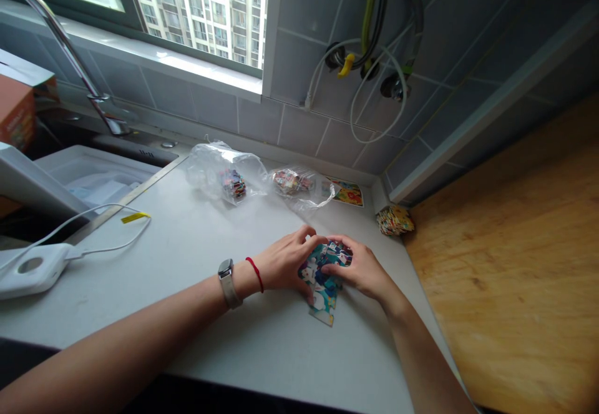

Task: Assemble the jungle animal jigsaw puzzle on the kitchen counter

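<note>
Teal and white jigsaw puzzle pieces (322, 296), partly joined and partly overlapping, lie on the white countertop between my hands. My left hand (287, 259) curves round their left side, thumb low and fingers at the top edge. From the right, my right hand (362, 269) grips the upper pieces, its thumb lying across them. My fingers hide part of the pattern. Beyond my hands are two clear plastic bags, one with a stack of puzzle pieces (234, 184), the other with more colourful pieces (291, 181).
A pile of yellowish puzzle pieces (395, 220) sits by the wooden panel (510, 251) on the right. A colourful picture card (350, 193) lies near the wall. At left are a white power adapter (35, 270) with its cable, a sink holding a white tub (88, 159), and a faucet (77, 58).
</note>
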A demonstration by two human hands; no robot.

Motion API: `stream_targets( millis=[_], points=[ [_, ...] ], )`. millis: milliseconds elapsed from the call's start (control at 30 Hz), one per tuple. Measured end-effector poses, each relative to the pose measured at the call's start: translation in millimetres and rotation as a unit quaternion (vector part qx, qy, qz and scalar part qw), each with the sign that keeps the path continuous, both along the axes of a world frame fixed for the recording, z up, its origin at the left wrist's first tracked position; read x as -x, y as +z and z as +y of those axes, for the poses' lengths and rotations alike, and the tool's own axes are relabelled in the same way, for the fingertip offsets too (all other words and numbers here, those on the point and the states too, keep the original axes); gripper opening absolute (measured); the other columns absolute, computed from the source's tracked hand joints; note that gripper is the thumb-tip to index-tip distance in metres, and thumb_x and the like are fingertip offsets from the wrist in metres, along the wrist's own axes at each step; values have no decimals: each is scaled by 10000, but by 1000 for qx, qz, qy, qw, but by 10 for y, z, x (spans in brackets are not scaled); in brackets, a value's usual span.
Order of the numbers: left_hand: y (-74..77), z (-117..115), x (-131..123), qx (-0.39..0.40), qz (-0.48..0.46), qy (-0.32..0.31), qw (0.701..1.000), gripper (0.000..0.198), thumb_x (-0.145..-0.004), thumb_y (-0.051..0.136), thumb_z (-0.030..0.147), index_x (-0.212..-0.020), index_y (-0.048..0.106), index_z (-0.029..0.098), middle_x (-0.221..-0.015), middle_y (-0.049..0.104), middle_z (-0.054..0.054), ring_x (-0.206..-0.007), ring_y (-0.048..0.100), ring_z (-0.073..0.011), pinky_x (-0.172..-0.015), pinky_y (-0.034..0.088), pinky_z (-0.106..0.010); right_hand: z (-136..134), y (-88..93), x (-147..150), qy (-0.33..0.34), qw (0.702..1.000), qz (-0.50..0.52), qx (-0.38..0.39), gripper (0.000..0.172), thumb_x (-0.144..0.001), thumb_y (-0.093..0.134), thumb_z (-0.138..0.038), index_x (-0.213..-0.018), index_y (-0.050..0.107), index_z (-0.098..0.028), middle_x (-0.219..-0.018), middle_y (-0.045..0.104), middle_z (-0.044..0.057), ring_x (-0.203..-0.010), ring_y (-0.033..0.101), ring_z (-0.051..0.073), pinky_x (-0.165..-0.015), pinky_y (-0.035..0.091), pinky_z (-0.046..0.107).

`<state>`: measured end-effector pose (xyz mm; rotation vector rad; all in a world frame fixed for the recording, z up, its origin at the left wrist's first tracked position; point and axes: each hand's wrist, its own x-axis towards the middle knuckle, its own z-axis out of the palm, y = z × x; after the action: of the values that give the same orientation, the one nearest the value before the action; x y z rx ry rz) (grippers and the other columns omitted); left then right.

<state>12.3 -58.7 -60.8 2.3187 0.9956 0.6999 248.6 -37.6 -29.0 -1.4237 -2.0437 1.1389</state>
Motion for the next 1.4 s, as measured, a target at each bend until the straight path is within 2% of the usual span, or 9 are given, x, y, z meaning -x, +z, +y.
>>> stream_targets(
  millis=[300, 433, 600, 767, 833, 967, 1067, 1233, 1400],
  points=[
    [7, 90, 42, 90, -75, 75, 990, 731, -712, 893, 266, -1351, 541, 228, -1213, 617, -76, -749, 644, -139, -734, 579, -317, 34, -40, 51, -43, 992, 116, 8, 714, -642, 923, -392, -1291, 699, -198, -1116, 774, 73, -1023, 727, 265, -956, 575, 405],
    [12, 138, 52, 112, -66, 76, 989, 653, -733, 847, 253, -1322, 565, 221, -984, 713, -15, -691, 603, -129, -679, 541, -281, 101, -77, 1, -98, 981, 167, -6, 745, -622, 936, -444, -1284, 700, -197, -1083, 764, 78, -977, 725, 254, -914, 585, 391],
    [177, 147, 149, 123, -57, 51, 989, 452, -780, 795, 285, -1203, 658, 205, -955, 737, -28, -724, 644, -138, -687, 546, -270, 161, -137, -40, -129, 963, 234, 18, 793, -590, 958, -466, -1282, 686, -189, -1018, 753, 67, -932, 722, 238, -889, 593, 387],
    [348, 169, 296, 174, -23, 25, 984, 481, -836, 786, 461, -1221, 666, 199, -949, 765, -53, -754, 704, -182, -715, 582, -317, 171, -156, -42, -162, 951, 263, 21, 794, -581, 969, -457, -1275, 686, -195, -987, 742, 47, -916, 715, 227, -901, 591, 393],
    [339, 178, 341, 117, 8, 6, 993, 642, -773, 843, 529, -1300, 656, 213, -1201, 733, -120, -1017, 718, -269, -899, 597, -418, 147, -144, -32, -158, 948, 274, 44, 786, -585, 968, -446, -1274, 686, -194, -1006, 744, 49, -920, 718, 224, -891, 593, 382],
    [220, 198, 405, 48, 57, -45, 996, 1048, -654, 919, 600, -1542, 483, 254, -1523, 549, -181, -1421, 502, -397, -1179, 423, -570, 59, -133, 35, -87, 958, 256, 100, 736, -603, 957, -408, -1262, 703, -203, -1100, 755, 62, -957, 721, 220, -895, 585, 357],
    [165, 216, 419, 57, 69, -55, 994, 1049, -683, 929, 532, -1576, 444, 271, -1446, 615, -155, -1384, 543, -374, -1159, 451, -527, 7, -144, 104, -38, 975, 196, 94, 722, -621, 942, -405, -1271, 709, -195, -1113, 763, 65, -985, 718, 234, -913, 574, 363],
    [206, 215, 376, 50, 86, -46, 994, 872, -667, 969, 403, -1443, 592, 273, -1305, 680, -108, -1284, 610, -337, -1095, 497, -450, -30, -125, 162, -8, 993, 109, 36, 689, -655, 922, -382, -1282, 716, -185, -1164, 769, 82, -1053, 711, 271, -980, 546, 391],
    [253, 153, 267, 54, 89, -26, 994, 760, -661, 975, 258, -1341, 635, 252, -1186, 727, -72, -1152, 658, -299, -1024, 523, -425, -46, -72, 149, 9, 991, 130, 40, 686, -647, 930, -348, -1284, 727, -195, -1186, 766, 81, -1057, 711, 267, -982, 545, 386]
  ],
)
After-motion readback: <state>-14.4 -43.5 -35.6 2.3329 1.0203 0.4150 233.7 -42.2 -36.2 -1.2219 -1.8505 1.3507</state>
